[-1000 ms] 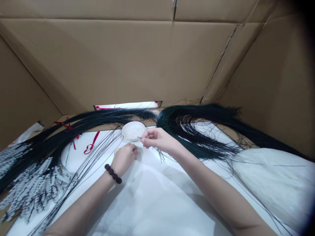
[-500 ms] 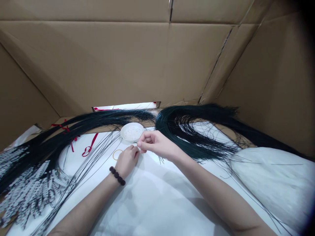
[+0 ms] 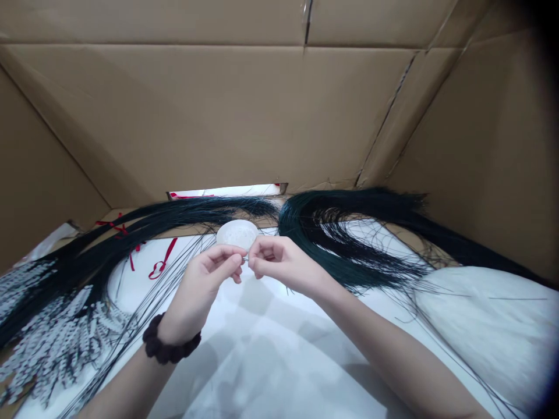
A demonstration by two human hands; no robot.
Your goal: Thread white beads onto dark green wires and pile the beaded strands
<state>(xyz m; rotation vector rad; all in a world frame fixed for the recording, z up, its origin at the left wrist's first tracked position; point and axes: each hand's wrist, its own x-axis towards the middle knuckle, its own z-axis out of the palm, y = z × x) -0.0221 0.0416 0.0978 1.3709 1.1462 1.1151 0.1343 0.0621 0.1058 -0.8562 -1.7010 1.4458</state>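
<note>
Two bare hands meet above a smooth white table, working at a fine dark strand. The strand lies between the fingertips, just in front of a shallow white bowl. The left hand, with a dark, lumpy band at its wrist, holds the strand in a narrow pinch between thumb and finger. The right hand pinches it too, its other fingers curled in. Only a short piece shows, so its ends cannot be made out.

The step in hand appears to be close fingertip work on this one strand — work that seems to call for a light, exact pinch and steady wrists.

The bowl is round and holds pale bits too small to identify. To the left sweeps a long, glossy dark bundle, with flat, scalloped whitish strips clustered at its near end. A thin red ribbon curls beside it. On the right, another dark bundle bends in a thick, wiry arc near a bulging, wrinkled whitish mass. Creased brown cardboard walls in the far side.
</note>
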